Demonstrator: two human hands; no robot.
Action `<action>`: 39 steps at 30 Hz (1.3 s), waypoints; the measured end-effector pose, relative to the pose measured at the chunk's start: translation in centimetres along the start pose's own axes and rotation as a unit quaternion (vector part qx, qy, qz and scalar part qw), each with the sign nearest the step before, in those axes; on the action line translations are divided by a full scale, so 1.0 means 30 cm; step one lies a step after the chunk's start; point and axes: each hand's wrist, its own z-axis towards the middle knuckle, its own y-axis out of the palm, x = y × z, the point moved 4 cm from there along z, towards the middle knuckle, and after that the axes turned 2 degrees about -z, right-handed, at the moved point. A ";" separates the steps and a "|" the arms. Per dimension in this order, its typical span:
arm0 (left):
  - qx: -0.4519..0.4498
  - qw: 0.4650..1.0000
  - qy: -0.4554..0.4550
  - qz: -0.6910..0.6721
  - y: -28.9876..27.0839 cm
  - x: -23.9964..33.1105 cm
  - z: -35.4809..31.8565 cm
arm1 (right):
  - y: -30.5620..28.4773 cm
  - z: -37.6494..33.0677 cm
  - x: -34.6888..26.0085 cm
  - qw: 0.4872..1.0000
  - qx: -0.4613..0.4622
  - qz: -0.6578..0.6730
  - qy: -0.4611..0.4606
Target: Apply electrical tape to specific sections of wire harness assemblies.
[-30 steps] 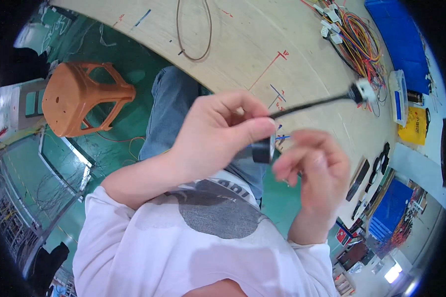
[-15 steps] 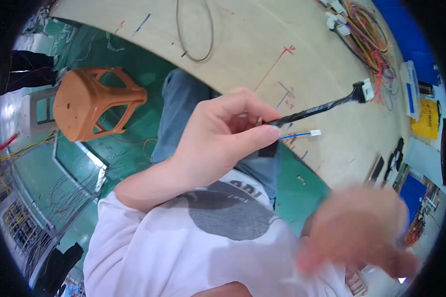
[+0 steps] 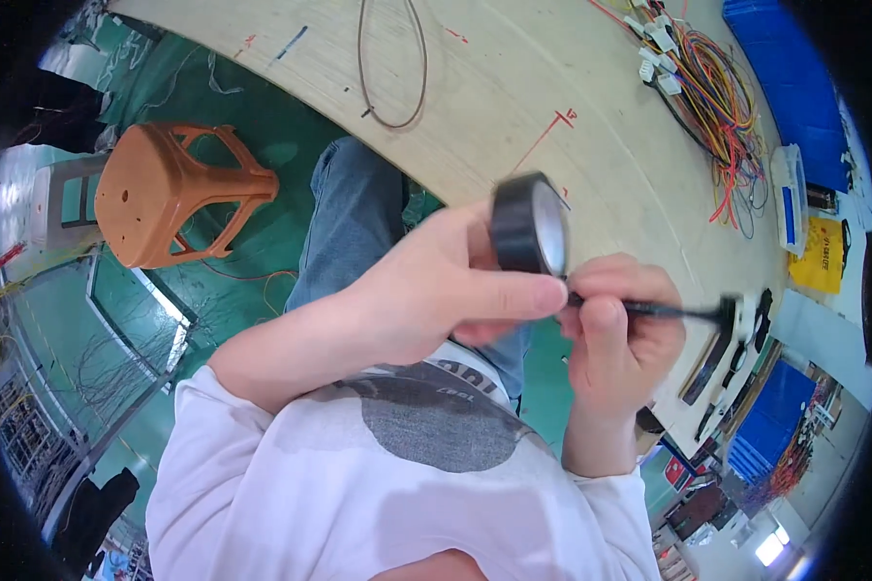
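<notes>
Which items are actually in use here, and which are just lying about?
In use:
- black roll of insulating tape, in left hand
- thin black taped cable, in right hand

Lying about:
- orange plastic stool
- brown wire loop
- multicoloured wire bundle
- pale wooden worktable

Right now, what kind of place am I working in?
Most likely a wire-harness assembly workshop: a long wooden workbench carries a bundle of coloured wires with white connectors, the left hand holds a roll of black tape, and loose wires litter the green floor.
</notes>
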 end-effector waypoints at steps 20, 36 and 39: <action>-0.022 0.989 0.077 0.123 -0.003 0.020 -0.026 | 0.021 -0.028 -0.058 0.999 0.008 0.007 -0.042; 0.096 0.903 0.237 0.346 -0.005 0.018 -0.023 | 0.007 -0.028 -0.098 0.998 0.057 0.005 -0.008; -0.037 0.998 0.050 0.029 -0.013 -0.011 -0.015 | -0.010 -0.014 -0.070 0.996 0.049 0.063 -0.025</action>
